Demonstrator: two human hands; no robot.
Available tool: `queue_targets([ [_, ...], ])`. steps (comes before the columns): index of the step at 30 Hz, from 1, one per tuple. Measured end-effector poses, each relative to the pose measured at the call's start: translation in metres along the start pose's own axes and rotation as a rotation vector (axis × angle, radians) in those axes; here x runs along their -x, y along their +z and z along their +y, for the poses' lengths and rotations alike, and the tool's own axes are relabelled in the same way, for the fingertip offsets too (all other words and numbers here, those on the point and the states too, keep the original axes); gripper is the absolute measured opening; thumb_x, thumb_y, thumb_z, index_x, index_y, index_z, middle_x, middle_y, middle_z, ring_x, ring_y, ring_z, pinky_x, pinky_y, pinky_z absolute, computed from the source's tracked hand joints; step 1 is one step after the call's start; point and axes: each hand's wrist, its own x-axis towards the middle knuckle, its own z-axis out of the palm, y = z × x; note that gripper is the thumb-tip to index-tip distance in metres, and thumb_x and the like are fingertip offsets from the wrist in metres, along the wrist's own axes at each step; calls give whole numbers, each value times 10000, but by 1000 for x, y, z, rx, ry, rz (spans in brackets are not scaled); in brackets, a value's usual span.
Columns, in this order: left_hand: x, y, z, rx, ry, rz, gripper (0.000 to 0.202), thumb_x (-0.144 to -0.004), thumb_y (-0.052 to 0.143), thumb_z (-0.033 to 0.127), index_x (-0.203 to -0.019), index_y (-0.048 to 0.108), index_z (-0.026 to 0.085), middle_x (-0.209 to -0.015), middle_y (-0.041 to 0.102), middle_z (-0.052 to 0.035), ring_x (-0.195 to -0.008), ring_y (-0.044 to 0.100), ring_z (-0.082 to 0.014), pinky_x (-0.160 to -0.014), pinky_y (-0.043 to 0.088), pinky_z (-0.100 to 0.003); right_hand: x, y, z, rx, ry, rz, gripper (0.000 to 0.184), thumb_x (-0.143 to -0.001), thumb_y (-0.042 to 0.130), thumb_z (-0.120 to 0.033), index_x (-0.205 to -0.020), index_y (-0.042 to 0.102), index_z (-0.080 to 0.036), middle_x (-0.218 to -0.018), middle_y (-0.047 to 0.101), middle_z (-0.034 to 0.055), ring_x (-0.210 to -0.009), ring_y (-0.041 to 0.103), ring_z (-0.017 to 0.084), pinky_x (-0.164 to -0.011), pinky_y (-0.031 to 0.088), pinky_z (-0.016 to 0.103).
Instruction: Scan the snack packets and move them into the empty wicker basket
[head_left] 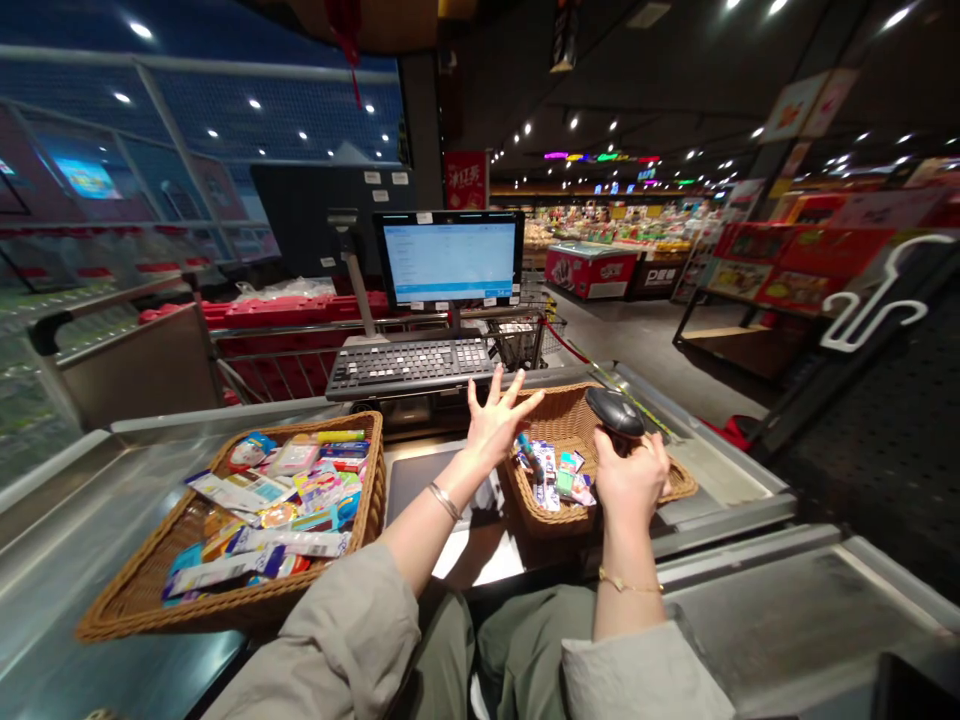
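My right hand (634, 478) is wrapped round the handle of a black barcode scanner (615, 408), held over the right side of a wicker basket (559, 402). A few small packets (566, 476) lie in that basket. Fingers spread, my left hand (496, 425) hovers at the basket's left edge, in front of the keyboard (411, 364), and holds nothing. To the left stands a larger wicker basket (373, 470), filled with many small colourful packages (289, 490).
A lit monitor (452, 260) stands behind the keyboard. Metal counter surfaces (52, 560) run along both sides. A white hook (874, 300) hangs at the right. Red-filled carts (277, 335) are behind the counter.
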Motion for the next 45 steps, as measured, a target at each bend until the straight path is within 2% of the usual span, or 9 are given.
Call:
queue_targets([
  [4, 2, -3, -1, -41, -24, 14, 524, -927, 556, 431, -1438, 440, 421, -1629, 246, -34, -1522, 39, -332, -1136, -7, -735, 2, 2, -1, -1, -4, -23, 370, -739, 605, -508, -837, 722, -171, -1171, 688, 174, -1329, 419, 363, -1079, 243, 559],
  [13, 29, -16, -34, -135, -136, 11, 508, -929, 515, 511, -1413, 496, 358, -1623, 259, -48, -1522, 96, -332, -1146, 29, -725, 16, 11, -21, -42, 27, -51, 330, -687, 644, -482, -802, 709, -180, -1214, 679, 155, -1345, 423, 348, -1095, 221, 545],
  [22, 72, -38, -74, -162, -252, -7, 497, -916, 527, 538, -1372, 550, 340, -1605, 306, -59, -1512, 143, -354, -1133, 68, -745, 48, 26, -55, -108, -59, -120, 295, -690, 629, -461, -787, 692, -190, -1179, 689, 157, -1346, 426, 339, -1100, 230, 531],
  [32, 120, -66, -122, -218, -374, 1, 474, -914, 546, 524, -1355, 566, 353, -1600, 317, -59, -1507, 162, -357, -1126, 61, -749, 86, 49, -80, -137, -201, -237, 336, -742, 583, -475, -850, 689, -175, -1156, 691, 166, -1353, 407, 343, -1094, 255, 525],
  [39, 158, -91, -157, -278, -476, -16, 446, -924, 527, 510, -1340, 581, 357, -1597, 328, -55, -1503, 176, -360, -1123, 65, -753, 108, 65, -91, -153, -219, -295, 335, -726, 597, -437, -876, 689, -152, -1191, 677, 189, -1375, 387, 340, -1104, 246, 508],
  [45, 191, -107, -174, -296, -559, -75, 432, -930, 523, 491, -1337, 583, 358, -1587, 348, -59, -1504, 173, -361, -1111, 91, -763, 124, 72, -103, -156, -225, -354, 350, -729, 605, -466, -881, 692, -162, -1196, 680, 175, -1382, 383, 332, -1107, 242, 509],
])
